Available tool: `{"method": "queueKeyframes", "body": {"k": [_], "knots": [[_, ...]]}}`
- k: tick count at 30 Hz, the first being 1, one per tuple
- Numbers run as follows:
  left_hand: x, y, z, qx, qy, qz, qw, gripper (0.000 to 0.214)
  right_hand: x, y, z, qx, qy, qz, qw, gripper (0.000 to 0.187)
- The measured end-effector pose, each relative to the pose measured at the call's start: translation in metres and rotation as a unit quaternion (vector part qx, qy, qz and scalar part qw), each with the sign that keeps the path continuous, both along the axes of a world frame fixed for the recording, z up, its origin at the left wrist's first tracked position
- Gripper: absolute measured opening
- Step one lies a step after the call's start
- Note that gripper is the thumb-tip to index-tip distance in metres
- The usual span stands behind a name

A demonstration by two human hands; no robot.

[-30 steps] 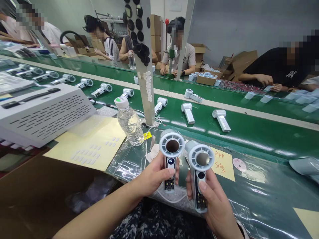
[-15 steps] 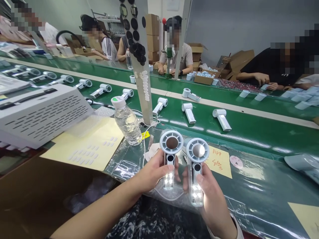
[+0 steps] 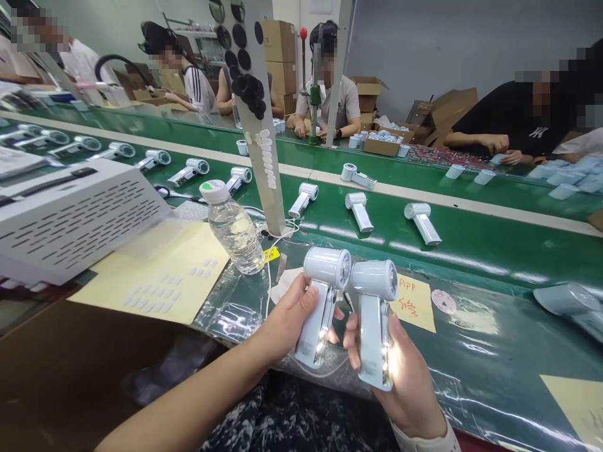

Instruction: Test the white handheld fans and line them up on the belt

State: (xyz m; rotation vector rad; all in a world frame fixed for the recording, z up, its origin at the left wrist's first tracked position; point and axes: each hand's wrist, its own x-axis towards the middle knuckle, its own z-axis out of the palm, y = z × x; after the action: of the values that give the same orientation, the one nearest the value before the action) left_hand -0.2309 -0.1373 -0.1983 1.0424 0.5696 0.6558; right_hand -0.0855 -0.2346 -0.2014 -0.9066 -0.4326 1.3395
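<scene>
While the left fan (image 3: pixel 318 301) and right fan (image 3: pixel 374 307), both white handheld units with lit handles, sit just beside each other, the left hand (image 3: pixel 285 320) and right hand (image 3: pixel 400 370) grasp them by the handles, fingers wrapped round, over a clear plastic sheet (image 3: pixel 226 320) on the green conveyor belt (image 3: pixel 471 248). Yellow note (image 3: pixel 413 302) marked APP lies just right, water bottle (image 3: pixel 233 229) left, more fans (image 3: pixel 359 212) lie on the belt beyond.
</scene>
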Motion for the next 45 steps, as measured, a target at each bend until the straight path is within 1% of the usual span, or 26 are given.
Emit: {"method": "queueKeyframes", "body": {"k": [2,3,6,8,13,16,19,22,24,26,28,30,31,32,35,38,41,45], "knots": [[-0.001,-0.002,0.003,-0.016,0.000,-0.008,1.000,0.042,0.002,-0.001,0.001,-0.019,0.020,0.006,1.000,0.046],[-0.002,-0.002,0.005,-0.018,-0.006,-0.017,1.000,0.041,0.002,-0.002,0.002,-0.021,0.032,0.008,0.999,0.045],[-0.006,-0.003,0.010,-0.010,-0.028,-0.042,0.999,0.041,0.003,-0.004,0.004,-0.002,0.059,0.018,0.998,0.035],[-0.009,-0.003,0.011,-0.005,-0.043,-0.056,0.997,0.041,0.003,-0.005,0.005,0.009,0.055,0.014,0.998,0.030],[-0.009,-0.002,0.011,0.014,-0.066,-0.045,0.997,0.045,0.004,-0.001,0.008,-0.009,0.057,-0.022,0.998,0.027],[-0.006,-0.004,0.016,-0.023,-0.098,-0.078,0.992,0.051,0.003,0.001,0.012,-0.022,0.090,-0.025,0.995,0.030],[-0.004,-0.007,0.017,-0.045,-0.108,-0.110,0.987,0.053,0.001,0.002,0.015,-0.023,0.092,0.003,0.995,0.035],[-0.003,-0.007,0.012,-0.043,-0.088,-0.094,0.991,0.055,0.000,0.003,0.015,-0.031,0.081,0.018,0.996,0.037],[-0.003,-0.007,0.007,-0.052,-0.080,-0.082,0.992,0.057,0.000,0.002,0.014,-0.026,0.074,0.009,0.997,0.036],[-0.002,-0.006,0.005,-0.070,-0.078,-0.085,0.991,0.059,0.002,0.002,0.012,-0.013,0.067,-0.001,0.998,0.033],[0.000,-0.006,0.006,-0.087,-0.086,-0.075,0.990,0.054,0.005,0.000,0.010,-0.011,0.066,-0.006,0.998,0.029],[0.000,-0.006,0.008,-0.096,-0.100,-0.057,0.989,0.040,0.008,0.000,0.009,-0.023,0.067,-0.018,0.997,0.028],[0.000,-0.006,0.009,-0.095,-0.108,-0.052,0.988,0.035,0.009,-0.001,0.008,-0.033,0.065,-0.034,0.997,0.029],[-0.001,-0.006,0.010,-0.092,-0.116,-0.053,0.988,0.034,0.011,-0.001,0.007,-0.042,0.062,-0.056,0.996,0.029],[-0.003,-0.005,0.010,-0.068,-0.126,-0.091,0.986,0.044,0.012,0.000,0.006,-0.068,0.063,-0.107,0.990,0.031],[-0.006,-0.002,0.009,-0.030,-0.106,-0.119,0.987,0.052,0.012,0.001,0.007,-0.071,0.066,-0.109,0.989,0.035],[-0.008,0.000,0.008,-0.002,-0.081,-0.133,0.988,0.058,0.010,-0.001,0.010,-0.068,0.039,-0.110,0.991,0.033],[-0.009,0.000,0.009,-0.004,-0.084,-0.136,0.987,0.066,0.008,-0.006,0.013,-0.081,-0.004,-0.131,0.988,0.034]]}}
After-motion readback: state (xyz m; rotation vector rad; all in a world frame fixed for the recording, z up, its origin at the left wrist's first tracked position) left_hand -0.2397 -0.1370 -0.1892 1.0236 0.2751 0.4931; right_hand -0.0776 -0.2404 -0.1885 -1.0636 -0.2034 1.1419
